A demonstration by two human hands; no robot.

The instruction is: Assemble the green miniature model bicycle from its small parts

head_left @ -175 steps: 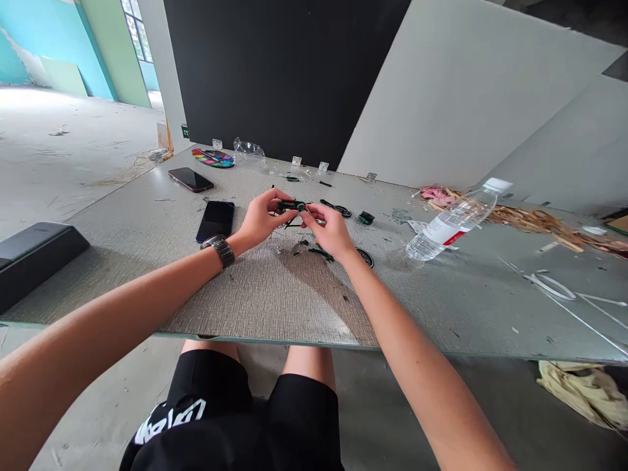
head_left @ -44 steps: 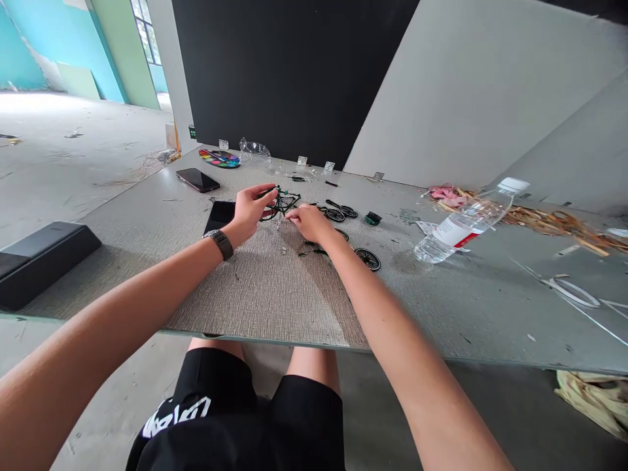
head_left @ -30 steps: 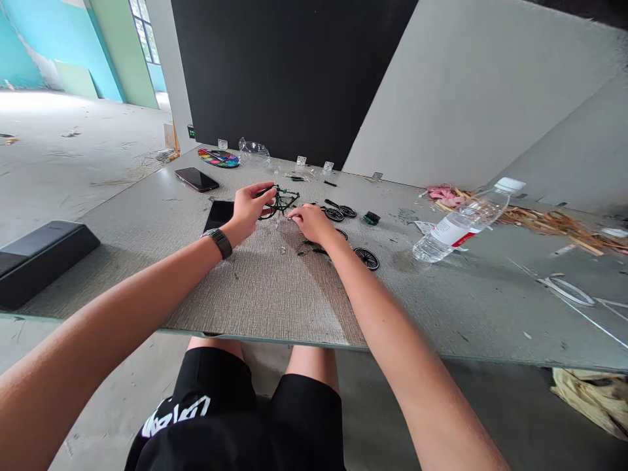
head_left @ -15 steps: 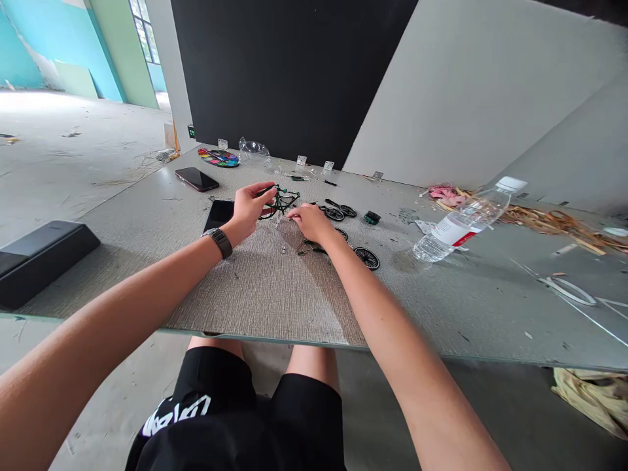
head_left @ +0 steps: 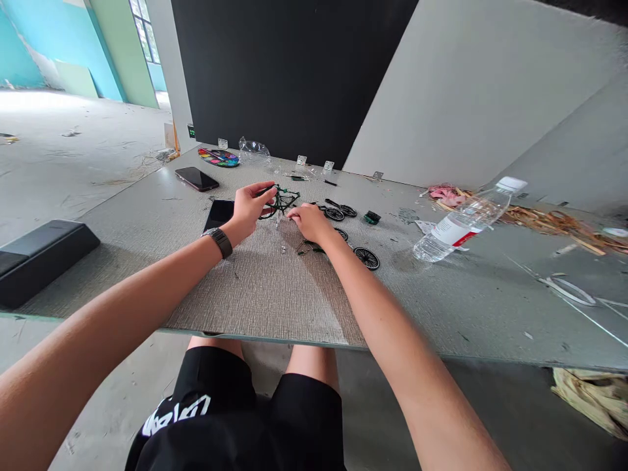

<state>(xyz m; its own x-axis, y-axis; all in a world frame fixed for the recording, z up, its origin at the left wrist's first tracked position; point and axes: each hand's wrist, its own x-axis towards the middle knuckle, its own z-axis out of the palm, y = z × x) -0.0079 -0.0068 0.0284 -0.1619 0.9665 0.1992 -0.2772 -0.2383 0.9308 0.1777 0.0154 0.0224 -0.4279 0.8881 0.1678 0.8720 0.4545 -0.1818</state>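
Observation:
In the head view my left hand (head_left: 251, 208) pinches a small dark green model bicycle frame (head_left: 283, 199) between thumb and fingers, holding it over the table. My right hand (head_left: 310, 220) is at the frame's lower right side, thumb and fingertips pressed together. What those fingertips hold, if anything, is too small to make out. Just right of this hand are small black spoked wheels (head_left: 334, 214). Another wheel (head_left: 367, 258) lies nearer, beside thin dark parts partly hidden under my right wrist. A small dark green piece (head_left: 371, 217) rests farther right.
The grey textured table (head_left: 235, 301) carries a phone (head_left: 196, 178), a paint palette (head_left: 218, 157), clear plastic packaging (head_left: 254, 152) and a black box-like device (head_left: 46, 261). A tilted water bottle (head_left: 466, 222) is on the right, near wood scraps (head_left: 554, 222) and white strips. A dark panel (head_left: 289, 72) rises behind.
Almost nothing differs. Both hands keep their places at the bicycle frame, with at most a very slight shift of the right fingers.

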